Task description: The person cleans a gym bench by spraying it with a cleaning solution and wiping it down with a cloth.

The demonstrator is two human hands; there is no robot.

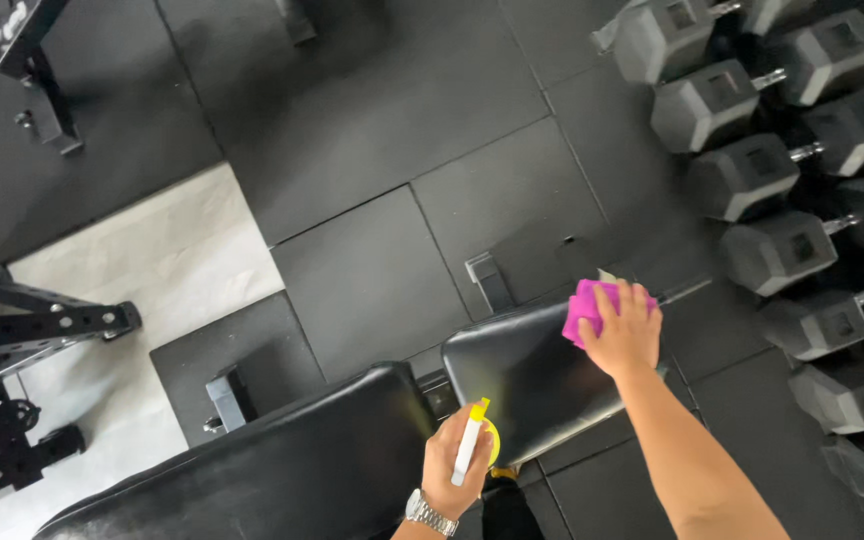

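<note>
- Dark rubber floor tiles (372, 130) cover most of the gym room below you, and a pale patch of floor (152, 260) shows on the left.
- You look down at a black padded weight bench (352, 450). It has a long back pad near you and a smaller seat pad (532, 375) past it, with a thin gap between the two.
- Your right hand (624, 335) rests on the far right corner of the seat pad. Its fingers are spread a little and press down on a bright pink cloth (584, 308).
- The pink cloth lies bunched on the edge of the seat pad. Most of it is under your hand, and a part sticks out on the left side.
- Your left hand (457, 470) is just over the near edge of the seat pad. Its fingers are wrapped tight round a spray bottle (472, 440) with a white neck and yellow parts.
- You wear a silver wristwatch (428, 515) on your left wrist.
- Your two hands are near each other, but they do not touch.
- On the right stands a row of grey dumbbells (752, 180) with six-sided ends, one after the other, close beside the bench.
- On the left you can see parts of a black metal rack (32, 330) with holes in its bars.
</note>
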